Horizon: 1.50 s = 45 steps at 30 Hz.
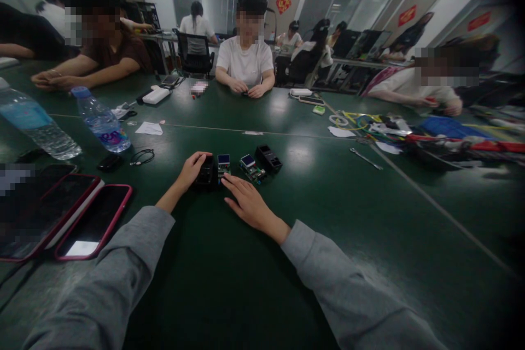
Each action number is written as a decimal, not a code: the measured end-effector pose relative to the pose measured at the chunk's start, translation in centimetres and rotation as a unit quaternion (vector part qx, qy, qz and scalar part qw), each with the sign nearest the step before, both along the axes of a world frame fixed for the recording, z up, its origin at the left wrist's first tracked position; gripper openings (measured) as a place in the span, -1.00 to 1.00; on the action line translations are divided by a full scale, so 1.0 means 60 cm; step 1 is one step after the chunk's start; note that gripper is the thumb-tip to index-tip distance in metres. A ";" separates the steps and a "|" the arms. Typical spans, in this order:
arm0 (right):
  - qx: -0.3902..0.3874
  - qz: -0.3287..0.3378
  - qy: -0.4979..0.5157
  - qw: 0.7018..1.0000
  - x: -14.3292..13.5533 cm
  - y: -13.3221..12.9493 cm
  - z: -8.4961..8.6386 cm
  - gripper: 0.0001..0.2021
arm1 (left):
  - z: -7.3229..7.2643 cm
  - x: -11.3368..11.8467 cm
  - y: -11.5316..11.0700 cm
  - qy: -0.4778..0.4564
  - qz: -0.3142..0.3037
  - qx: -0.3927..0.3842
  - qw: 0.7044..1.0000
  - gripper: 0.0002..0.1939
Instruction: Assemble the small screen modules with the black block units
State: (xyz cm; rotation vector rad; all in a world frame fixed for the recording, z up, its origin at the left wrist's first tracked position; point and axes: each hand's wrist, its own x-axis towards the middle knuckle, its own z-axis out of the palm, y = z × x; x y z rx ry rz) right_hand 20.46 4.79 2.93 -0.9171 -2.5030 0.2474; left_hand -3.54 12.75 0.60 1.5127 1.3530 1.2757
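Note:
My left hand [192, 170] rests around the left side of a black plastic case [205, 174], fingers curled over its far edge. Just right of that case lies a small circuit board with a screen [223, 161]. The outstretched fingertips of my right hand [248, 203] reach the near end of this board; whether they press on it I cannot tell. A second circuit board with a screen [253, 168] lies tilted further right. Beside it is another black plastic case [269, 158], its hollow side partly showing.
Two water bottles [104, 126] and a red-edged phone [95, 221] are on my left. A wrench [366, 158] lies to the right, before a heap of cables and a blue tray [455, 127]. A person in a white shirt [246, 60] sits across the green table [229, 284].

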 end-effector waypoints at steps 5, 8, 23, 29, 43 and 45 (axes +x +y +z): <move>-0.017 0.005 0.002 1.000 0.001 0.000 0.001 -0.41 | -0.007 -0.002 0.004 0.002 0.002 0.003 1.000 -0.65; -0.031 0.005 0.001 0.999 0.001 0.001 -0.001 -0.40 | -0.010 -0.003 0.006 0.008 -0.001 0.010 1.000 -0.65; -0.052 0.022 0.009 0.998 0.002 0.006 -0.003 -0.39 | -0.010 -0.005 0.009 0.036 -0.005 0.007 0.999 -0.68; -0.057 0.021 0.008 0.998 0.003 0.006 -0.004 -0.39 | -0.007 -0.005 0.007 0.040 -0.002 0.004 0.999 -0.68; -0.053 0.025 0.008 0.998 0.000 0.009 -0.009 -0.38 | -0.014 -0.006 0.012 0.036 -0.003 0.013 0.999 -0.69; -0.050 0.026 0.008 0.998 0.000 0.009 -0.010 -0.38 | -0.016 -0.007 0.013 0.035 -0.004 0.015 0.999 -0.69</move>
